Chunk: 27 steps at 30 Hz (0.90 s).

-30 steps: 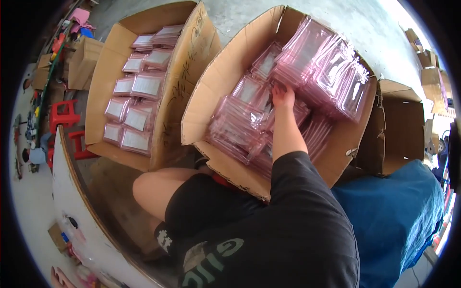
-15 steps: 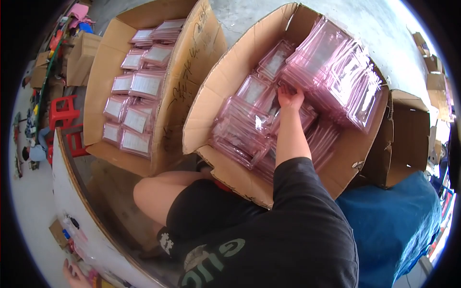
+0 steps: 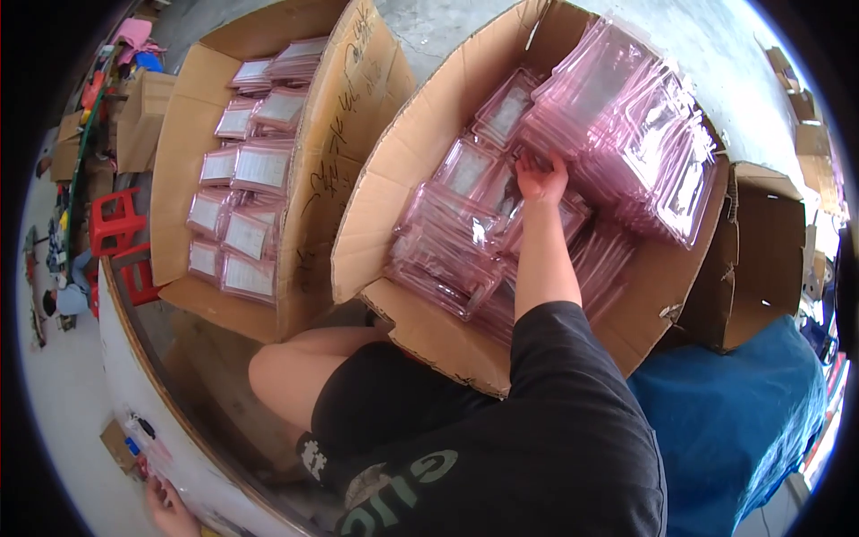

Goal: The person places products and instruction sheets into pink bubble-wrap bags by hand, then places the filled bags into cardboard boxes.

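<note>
In the open cardboard box (image 3: 362, 210) at the centre right lie many flat, clear plastic packs with pink edges. My right hand (image 3: 540, 179) reaches into it, palm turned up and fingers apart. Its fingertips are at the lower edge of a tall, leaning stack of these packs (image 3: 608, 98). More packs (image 3: 443, 255) lie in rows left of my wrist, some with pale inserts. At the lower left, my left hand (image 3: 170, 508) is over the white tabletop (image 3: 148, 376), fingers extended and apart, close to a small clear-and-pink item (image 3: 157, 450).
A second cardboard box (image 3: 327, 179) with handwriting holds similar packs (image 3: 261, 166) at the left. Red stools (image 3: 116, 222) stand beyond the table edge. On the right are another brown carton (image 3: 765, 259) and a blue cover (image 3: 734, 403). A seated person (image 3: 70, 300) shows at the far left.
My left hand has moved right and down to the small items on the tabletop. My right hand stays at the stack's edge, and the view has shifted slightly.
</note>
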Tool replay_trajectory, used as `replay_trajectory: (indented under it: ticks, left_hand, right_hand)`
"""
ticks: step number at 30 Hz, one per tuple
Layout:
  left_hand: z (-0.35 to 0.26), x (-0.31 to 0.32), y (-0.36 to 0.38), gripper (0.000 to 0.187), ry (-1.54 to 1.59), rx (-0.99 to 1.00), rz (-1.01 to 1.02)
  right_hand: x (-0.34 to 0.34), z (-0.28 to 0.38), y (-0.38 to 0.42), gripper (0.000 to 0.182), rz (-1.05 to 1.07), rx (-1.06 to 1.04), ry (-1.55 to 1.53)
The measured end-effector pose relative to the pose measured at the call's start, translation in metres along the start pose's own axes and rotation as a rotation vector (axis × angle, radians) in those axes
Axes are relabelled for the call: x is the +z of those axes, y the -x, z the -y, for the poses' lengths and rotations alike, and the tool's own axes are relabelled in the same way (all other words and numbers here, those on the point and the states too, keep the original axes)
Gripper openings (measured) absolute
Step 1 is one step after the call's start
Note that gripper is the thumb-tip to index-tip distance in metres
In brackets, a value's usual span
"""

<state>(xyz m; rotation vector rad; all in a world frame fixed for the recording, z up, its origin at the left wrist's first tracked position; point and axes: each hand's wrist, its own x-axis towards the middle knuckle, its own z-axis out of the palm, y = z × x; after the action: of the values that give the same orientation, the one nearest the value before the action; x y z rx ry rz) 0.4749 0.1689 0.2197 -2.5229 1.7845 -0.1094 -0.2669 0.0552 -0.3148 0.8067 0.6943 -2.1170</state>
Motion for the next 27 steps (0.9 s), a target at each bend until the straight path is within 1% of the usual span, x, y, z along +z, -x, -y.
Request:
replay_trajectory:
  ticks: [2,3,6,9,12,15,18,20,21,22,23,24,26,27]
  left_hand:
    - [0.011,0.002,0.000,0.034,-0.020,0.000,0.009]
    - [0.015,0.005,-0.001,0.034,-0.026,0.004,0.013]
    - [0.023,0.014,0.005,0.034,-0.003,0.007,-0.011]
    - [0.013,0.013,0.004,0.035,-0.076,-0.004,-0.004]
    - [0.017,0.018,0.007,0.036,-0.048,-0.021,0.021]
    - [0.008,0.025,0.011,0.036,-0.072,-0.052,0.019]
    - [0.016,0.035,0.001,0.035,0.073,0.024,0.062]
    - [-0.041,0.050,-0.005,0.035,0.296,0.154,-0.027]
    - [-0.085,0.057,-0.009,0.033,0.399,0.227,-0.065]
    - [-0.151,0.063,-0.006,0.032,0.552,0.297,-0.080]
    - [-0.213,0.069,-0.005,0.035,0.676,0.402,-0.072]
    - [-0.280,0.075,0.002,0.038,0.754,0.596,-0.056]
    - [-0.411,0.084,0.020,0.045,0.850,1.093,-0.036]
    - [-0.469,0.097,0.030,0.048,0.833,1.304,-0.062]
  right_hand:
    - [-0.010,0.005,-0.022,0.052,0.114,-0.031,0.028]
    - [-0.011,0.005,-0.028,0.043,0.132,-0.064,-0.043]
    - [-0.009,0.003,-0.024,0.039,0.052,-0.034,-0.047]
    - [-0.015,-0.003,-0.025,0.041,0.051,-0.061,-0.043]
    - [-0.011,-0.005,-0.013,0.043,0.058,-0.128,-0.026]
    - [-0.031,-0.007,-0.017,0.042,0.093,-0.087,-0.023]
    - [-0.040,-0.020,0.003,0.035,0.194,-0.022,0.042]
    - [-0.052,-0.028,-0.001,0.033,0.182,-0.045,0.057]
    - [-0.054,-0.030,-0.003,0.033,0.189,-0.067,0.082]
    - [-0.054,-0.031,-0.006,0.033,0.203,-0.089,0.109]
    - [-0.055,-0.029,-0.002,0.038,0.251,-0.070,0.128]
    - [-0.047,-0.027,0.012,0.040,0.278,-0.062,0.161]
    - [-0.029,-0.025,0.053,0.045,0.330,-0.059,0.225]
    - [-0.019,-0.018,0.078,0.050,0.514,-0.012,0.298]
